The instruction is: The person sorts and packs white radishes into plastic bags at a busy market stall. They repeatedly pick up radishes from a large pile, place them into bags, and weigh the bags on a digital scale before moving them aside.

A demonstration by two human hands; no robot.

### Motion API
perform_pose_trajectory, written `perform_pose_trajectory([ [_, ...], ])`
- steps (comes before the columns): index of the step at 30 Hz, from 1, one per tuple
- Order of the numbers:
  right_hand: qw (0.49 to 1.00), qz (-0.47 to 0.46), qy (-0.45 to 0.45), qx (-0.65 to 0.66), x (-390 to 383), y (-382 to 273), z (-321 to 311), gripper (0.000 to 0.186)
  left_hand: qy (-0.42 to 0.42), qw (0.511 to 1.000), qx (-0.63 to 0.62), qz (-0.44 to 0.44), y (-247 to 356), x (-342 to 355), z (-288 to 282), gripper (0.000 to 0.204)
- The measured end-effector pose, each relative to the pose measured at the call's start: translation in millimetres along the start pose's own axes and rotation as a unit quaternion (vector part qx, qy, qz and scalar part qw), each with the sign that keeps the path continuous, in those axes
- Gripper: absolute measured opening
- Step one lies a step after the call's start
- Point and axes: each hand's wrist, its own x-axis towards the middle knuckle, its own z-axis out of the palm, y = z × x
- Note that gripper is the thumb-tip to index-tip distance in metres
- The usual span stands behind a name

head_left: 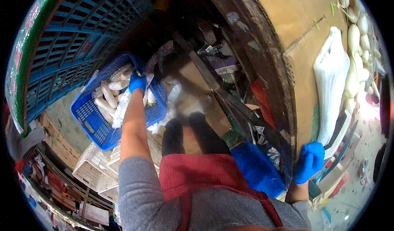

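My left hand (137, 82), in a blue glove, reaches down into a blue plastic basket (92, 127). Its fingers are closed near the far rim; what they hold is hidden. Inside the basket lie several white radishes (108, 95), some in clear wrapping, and a crumpled clear plastic bag (120, 113). My right hand (310, 162), gloved in blue too, is curled into a fist at the edge of a cardboard-covered table (301, 79). The narrow end of a bundle of white plastic bags (331, 67) meets this fist; whether anything is inside it cannot be seen.
A large blue crate (65, 46) with a green rim rises at the left. White plastic crates (92, 167) stand below the basket. More white radishes (353, 75) lie along the table's far right. Under the table are wooden beams (242, 108) and a blue panel (258, 165).
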Motion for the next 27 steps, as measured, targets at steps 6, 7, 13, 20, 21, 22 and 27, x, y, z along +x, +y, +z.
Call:
perform_pose_trajectory([
  [6, 0.999, -0.006, -0.039, 0.01, 11, -1, -5, 0.017, -0.173, 0.965, 0.19, 0.054, -42, -44, -23, 0.04],
  [7, 0.999, -0.012, -0.05, 0.009, 16, -3, -3, 0.018, -0.18, 0.979, 0.087, 0.037, -46, -66, -30, 0.036],
  [13, 0.996, -0.015, -0.069, 0.054, 20, -7, -7, 0.016, -0.261, 0.915, -0.293, -0.092, 27, -230, -139, 0.017],
  [20, 0.991, -0.076, -0.067, 0.091, 17, -5, -13, 0.015, -0.132, 0.764, -0.63, -0.048, 70, -342, -231, 0.024],
  [21, 0.99, -0.077, -0.063, 0.103, 19, -4, -13, 0.014, -0.084, 0.754, -0.649, -0.051, 96, -361, -259, 0.028],
  [22, 0.989, -0.075, -0.063, 0.111, 19, -2, -9, 0.014, -0.095, 0.729, -0.677, -0.036, 98, -365, -279, 0.037],
  [27, 0.984, -0.094, -0.068, 0.138, 11, 8, -12, 0.014, -0.048, 0.613, -0.766, 0.191, 102, -430, -412, 0.037],
])
